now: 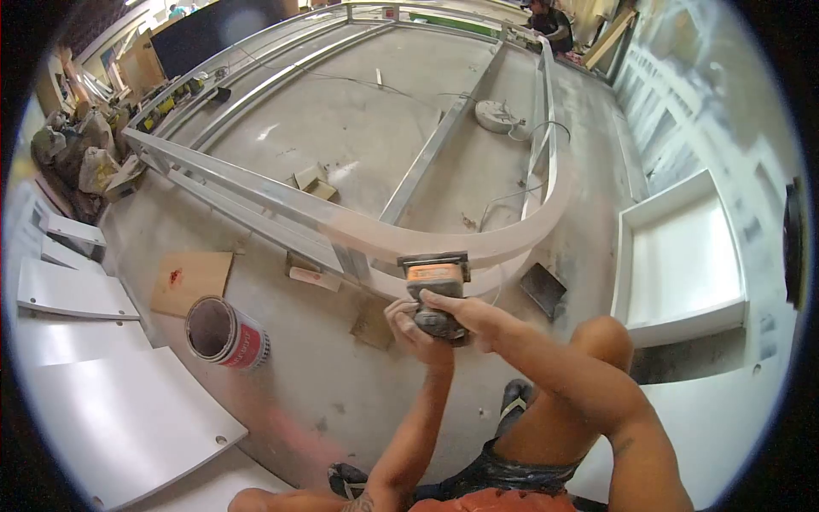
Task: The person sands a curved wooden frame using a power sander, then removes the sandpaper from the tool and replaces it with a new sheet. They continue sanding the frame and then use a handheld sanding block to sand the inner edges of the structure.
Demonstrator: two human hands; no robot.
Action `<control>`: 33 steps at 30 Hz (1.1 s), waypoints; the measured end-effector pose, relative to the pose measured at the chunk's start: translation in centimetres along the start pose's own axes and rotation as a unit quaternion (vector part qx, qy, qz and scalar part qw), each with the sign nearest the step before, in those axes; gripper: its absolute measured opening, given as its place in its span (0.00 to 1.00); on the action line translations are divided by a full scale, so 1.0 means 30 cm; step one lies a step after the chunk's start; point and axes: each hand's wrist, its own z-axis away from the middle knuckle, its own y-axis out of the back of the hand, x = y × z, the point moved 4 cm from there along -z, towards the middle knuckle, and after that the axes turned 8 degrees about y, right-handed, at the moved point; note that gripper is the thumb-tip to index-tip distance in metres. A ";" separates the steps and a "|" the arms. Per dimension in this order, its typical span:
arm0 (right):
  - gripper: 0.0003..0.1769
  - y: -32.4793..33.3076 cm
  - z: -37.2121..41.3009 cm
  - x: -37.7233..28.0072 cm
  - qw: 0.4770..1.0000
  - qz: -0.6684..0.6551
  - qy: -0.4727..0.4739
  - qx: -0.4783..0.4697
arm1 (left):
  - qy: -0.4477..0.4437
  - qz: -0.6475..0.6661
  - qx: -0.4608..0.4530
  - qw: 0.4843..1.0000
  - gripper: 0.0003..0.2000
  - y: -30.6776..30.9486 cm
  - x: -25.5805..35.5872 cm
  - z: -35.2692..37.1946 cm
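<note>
An orange and black electric sander [437, 294] is gripped in both hands, its flat pad against the curved corner of a large pale frame [478, 243]. My left hand [412, 328] wraps the sander's body from the left, fingers curled. From the right, my right hand [471, 316] closes round it, thumb over the top. Part of the frame's lower rail is hidden behind the tool and hands.
A paint can [223, 333] stands on the floor at left beside a plywood piece [192, 280]. White panels [119, 418] lie at lower left. A white tray-like box [682, 256] leans at right. A cable [490, 209] runs inside the frame. Another person [553, 26] crouches at the back.
</note>
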 end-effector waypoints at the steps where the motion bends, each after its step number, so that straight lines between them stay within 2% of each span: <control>1: 0.28 -0.042 -0.012 -0.008 1.000 0.005 0.004 -0.007 | 0.019 0.010 0.013 1.000 0.16 0.019 0.007 -0.041; 3: 0.27 -0.114 -0.031 -0.011 0.999 -0.026 -0.014 0.026 | 0.018 -0.003 0.020 1.000 0.16 0.055 0.024 -0.112; 6: 0.26 -0.200 -0.082 -0.010 0.995 -0.089 0.019 -0.046 | 0.019 -0.017 0.016 1.000 0.16 0.108 0.046 -0.208; 11: 0.25 -0.265 -0.106 -0.022 0.990 -0.118 0.028 -0.073 | 0.023 0.000 0.003 1.000 0.15 0.127 0.069 -0.287; 13: 0.25 -0.281 -0.093 -0.035 0.988 -0.129 0.033 -0.078 | 0.000 -0.050 -0.002 0.999 0.14 0.126 0.079 -0.290; 15: 0.26 -0.241 -0.060 -0.036 0.995 -0.097 0.022 -0.011 | -0.002 -0.043 0.010 0.999 0.14 0.107 0.092 -0.244; 18: 0.27 -0.117 -0.093 0.029 0.996 -0.083 0.010 -0.036 | 0.013 -0.027 0.044 0.999 0.14 0.073 0.041 -0.145; 19: 0.29 -0.067 -0.089 0.038 0.999 -0.038 0.001 -0.024 | -0.004 -0.024 0.028 0.999 0.14 0.060 0.027 -0.110; 23: 0.28 0.087 0.062 -0.012 0.999 -0.034 0.016 -0.018 | -0.063 -0.023 -0.018 0.998 0.14 -0.056 -0.031 0.085; 26: 0.27 0.218 0.132 -0.044 0.998 -0.026 0.017 0.049 | -0.040 -0.053 -0.060 0.996 0.12 -0.159 -0.014 0.196; 29: 0.24 0.375 0.141 -0.045 0.998 -0.038 0.046 0.030 | -0.017 -0.077 -0.112 0.991 0.10 -0.243 -0.015 0.284; 33: 0.24 0.430 0.182 -0.078 0.994 -0.017 0.059 0.088 | -0.007 -0.088 -0.136 0.987 0.10 -0.310 0.009 0.324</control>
